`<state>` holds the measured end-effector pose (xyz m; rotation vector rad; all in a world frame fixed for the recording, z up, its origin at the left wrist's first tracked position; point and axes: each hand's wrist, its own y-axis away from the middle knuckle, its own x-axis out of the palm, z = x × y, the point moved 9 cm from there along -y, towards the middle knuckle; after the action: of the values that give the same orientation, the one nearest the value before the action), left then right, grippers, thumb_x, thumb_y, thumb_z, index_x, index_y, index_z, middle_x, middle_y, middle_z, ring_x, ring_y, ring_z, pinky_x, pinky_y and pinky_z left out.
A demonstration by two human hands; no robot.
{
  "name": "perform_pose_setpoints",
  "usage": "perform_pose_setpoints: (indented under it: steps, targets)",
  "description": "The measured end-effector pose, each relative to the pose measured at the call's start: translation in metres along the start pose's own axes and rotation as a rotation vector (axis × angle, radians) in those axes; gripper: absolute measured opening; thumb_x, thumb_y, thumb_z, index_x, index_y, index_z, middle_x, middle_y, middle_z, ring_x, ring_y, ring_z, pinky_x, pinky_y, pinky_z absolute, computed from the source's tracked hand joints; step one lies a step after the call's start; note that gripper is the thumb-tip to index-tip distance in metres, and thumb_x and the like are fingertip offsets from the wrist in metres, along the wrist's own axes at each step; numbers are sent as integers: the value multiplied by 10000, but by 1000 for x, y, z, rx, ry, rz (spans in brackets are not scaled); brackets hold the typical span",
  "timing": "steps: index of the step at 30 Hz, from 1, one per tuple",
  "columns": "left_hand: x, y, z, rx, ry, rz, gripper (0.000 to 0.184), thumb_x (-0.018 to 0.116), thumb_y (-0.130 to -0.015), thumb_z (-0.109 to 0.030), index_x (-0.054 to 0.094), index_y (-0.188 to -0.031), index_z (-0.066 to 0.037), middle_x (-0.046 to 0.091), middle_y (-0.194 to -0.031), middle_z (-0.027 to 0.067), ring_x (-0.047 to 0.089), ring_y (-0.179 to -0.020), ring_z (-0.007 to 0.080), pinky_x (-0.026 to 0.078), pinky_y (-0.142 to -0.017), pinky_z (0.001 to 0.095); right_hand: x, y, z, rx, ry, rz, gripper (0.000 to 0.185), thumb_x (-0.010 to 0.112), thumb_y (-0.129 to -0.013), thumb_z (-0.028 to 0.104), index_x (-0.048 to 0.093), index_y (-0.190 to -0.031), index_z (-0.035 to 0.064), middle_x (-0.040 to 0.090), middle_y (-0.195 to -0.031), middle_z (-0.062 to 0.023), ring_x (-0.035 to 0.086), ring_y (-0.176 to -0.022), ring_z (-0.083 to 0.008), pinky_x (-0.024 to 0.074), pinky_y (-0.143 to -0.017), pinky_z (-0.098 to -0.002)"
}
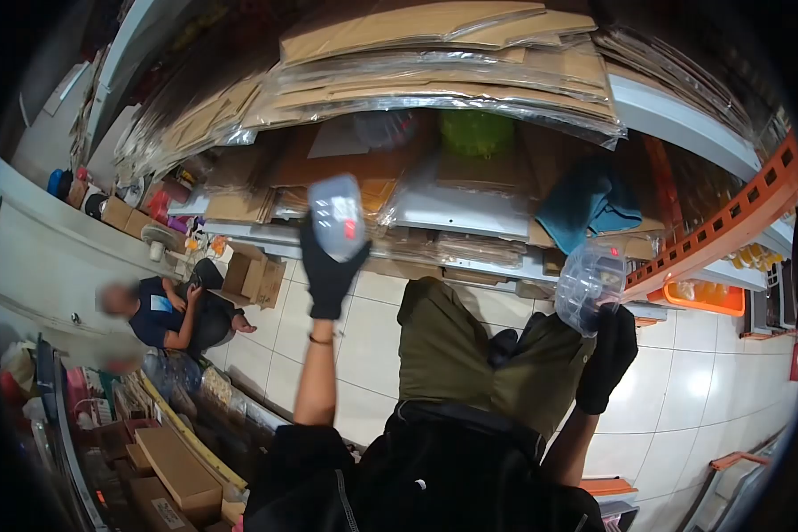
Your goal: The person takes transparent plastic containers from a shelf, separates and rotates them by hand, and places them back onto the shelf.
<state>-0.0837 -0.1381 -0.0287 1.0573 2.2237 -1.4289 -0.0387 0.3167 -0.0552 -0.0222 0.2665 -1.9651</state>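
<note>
My left hand point(331, 277), in a black glove, is raised in front of the shelf. Its fingers are closed on a clear plastic container point(335, 213) with a red mark, somewhat blurred. To the right, my right hand point(608, 359), also black-gloved, grips the lower edge of a clear, rounded plastic tub point(585, 288) that bears a small red mark. Just above that tub a teal cloth point(588, 202) hangs over the shelf edge. Deeper on the shelf sit a green translucent bowl point(476, 133) and another clear plastic piece point(385, 129), partly in shadow.
Stacked flat cardboard point(443, 75) in plastic wrap fills the upper shelf. An orange perforated post point(727, 226) rises at right, near an orange bin point(702, 297). Another person point(182, 310) sits at left beside an open carton point(248, 279). Boxes point(177, 474) crowd the lower left.
</note>
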Motion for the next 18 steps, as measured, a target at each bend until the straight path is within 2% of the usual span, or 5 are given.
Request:
perform_pose_setpoints:
  steps: [4, 7, 10, 16, 18]
  targets:
    - [-21, -89, 22, 270, -356, -121, 862, 808, -642, -289, 371, -1321, 12, 321, -1408, 258, 286, -1315, 425, 268, -1077, 479, 2, 16, -23, 67, 59, 109, 160, 503, -929, 90, 600, -970, -30, 591, -854, -43, 532, -815, -112, 435, -734, -267]
    - [13, -134, 44, 322, -692, 134, 890, 778, -642, -354, 365, -1351, -7, 316, -1439, 225, 270, -1334, 413, 272, -1079, 473, 23, 33, -17, 82, -94, 83, 129, 559, -892, 78, 618, -938, -27, 618, -810, -52, 567, -750, -124, 453, -664, -274]
    - [79, -139, 139, 72, -448, 597, 930, 759, -649, -405, 344, -1385, -16, 315, -1450, 210, 289, -1345, 365, 285, -1081, 427, 39, 32, 13, -11, -50, 222, 96, 578, -881, 65, 619, -920, -12, 603, -800, -40, 544, -757, -116, 435, -684, -265]
    - [45, -132, 48, 211, -435, 265, 801, 715, -741, -394, 395, -1362, -2, 460, -1352, 203, 452, -1250, 320, 362, -1045, 383, 38, 29, 6, 147, -238, 219, 86, 543, -871, 35, 586, -937, 1, 551, -856, -24, 493, -800, -112, 410, -725, -271]
    - [48, -101, -10, 50, 133, 394, 653, 660, -813, -329, 439, -1329, 5, 513, -1300, 178, 499, -1199, 282, 388, -1019, 356, 39, 25, -13, 185, -266, 163, 134, 560, -861, 27, 577, -987, -16, 560, -886, -47, 514, -818, -135, 424, -748, -289]
